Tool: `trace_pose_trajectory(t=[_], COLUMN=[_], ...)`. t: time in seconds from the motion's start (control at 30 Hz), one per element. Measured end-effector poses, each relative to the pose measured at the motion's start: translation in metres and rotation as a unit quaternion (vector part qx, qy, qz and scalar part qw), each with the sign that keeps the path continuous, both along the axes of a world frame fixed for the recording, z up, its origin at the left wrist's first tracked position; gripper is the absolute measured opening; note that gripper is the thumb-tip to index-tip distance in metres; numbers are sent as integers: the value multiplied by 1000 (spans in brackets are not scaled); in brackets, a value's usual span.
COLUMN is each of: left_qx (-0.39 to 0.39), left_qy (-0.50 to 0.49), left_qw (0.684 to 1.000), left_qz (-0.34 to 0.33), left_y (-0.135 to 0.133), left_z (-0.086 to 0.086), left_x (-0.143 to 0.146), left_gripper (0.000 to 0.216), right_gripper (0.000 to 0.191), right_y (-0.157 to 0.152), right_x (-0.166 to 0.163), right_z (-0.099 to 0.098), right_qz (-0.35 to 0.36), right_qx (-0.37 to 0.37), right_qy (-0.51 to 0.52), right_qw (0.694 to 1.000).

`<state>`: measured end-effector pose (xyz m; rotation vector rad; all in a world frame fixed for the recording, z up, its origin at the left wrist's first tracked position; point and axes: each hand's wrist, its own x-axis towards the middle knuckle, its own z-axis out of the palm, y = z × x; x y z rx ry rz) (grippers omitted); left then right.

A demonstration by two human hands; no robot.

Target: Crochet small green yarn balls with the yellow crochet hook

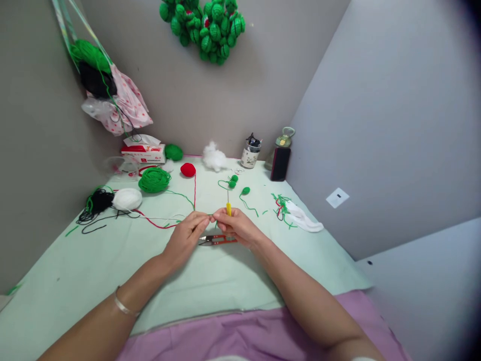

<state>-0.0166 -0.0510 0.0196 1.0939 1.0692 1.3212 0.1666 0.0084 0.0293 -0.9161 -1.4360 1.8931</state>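
My two hands meet over the middle of the pale green table (93, 265). My left hand (186, 235) pinches a thin green yarn strand (180, 196) that trails back to a green yarn ball (154, 179). My right hand (236, 225) is closed round a yellow-handled crochet hook (228, 206) that points away from me. Fingertips of both hands touch. Just under them on the table lie small red-handled thread snips (216, 239).
White yarn (127, 199), black yarn (98, 202), a red crocheted piece (188, 169), white stuffing (214, 156), small green balls (233, 181), yarn scraps (283, 205), a tissue box (143, 152), a jar (249, 153) and a black phone (280, 163) sit behind. Grey walls enclose the table.
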Motion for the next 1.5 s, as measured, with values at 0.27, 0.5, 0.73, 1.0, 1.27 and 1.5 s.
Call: trace_pose_trajectory(t=[0.27, 0.5, 0.73, 1.0, 1.27, 1.5], left_qx=[-42, -64, -59, 36, 55, 31], left_qy=[-35, -66, -31, 39, 82, 94], left_qw=[999, 996, 998, 998, 995, 995], left_qz=[3, 12, 2, 22, 10, 22], left_y=[7, 8, 7, 2, 2, 7], left_z=[-5, -12, -16, -15, -17, -12], left_x=[-3, -3, 0, 3, 2, -1], left_gripper=[30, 28, 26, 17, 21, 25], right_gripper=[33, 32, 35, 33, 45, 43], right_y=[-5, 1, 1, -4, -5, -5], right_x=[-7, -9, -8, -6, -6, -6], right_z=[-4, -12, -8, -6, -3, 1], right_qz=[6, -121, -112, -23, 2, -9], right_qx=[-4, 3, -41, -76, -68, -54], right_qy=[-20, 32, 101, 96, 64, 54], right_qw=[1000, 992, 988, 992, 996, 997])
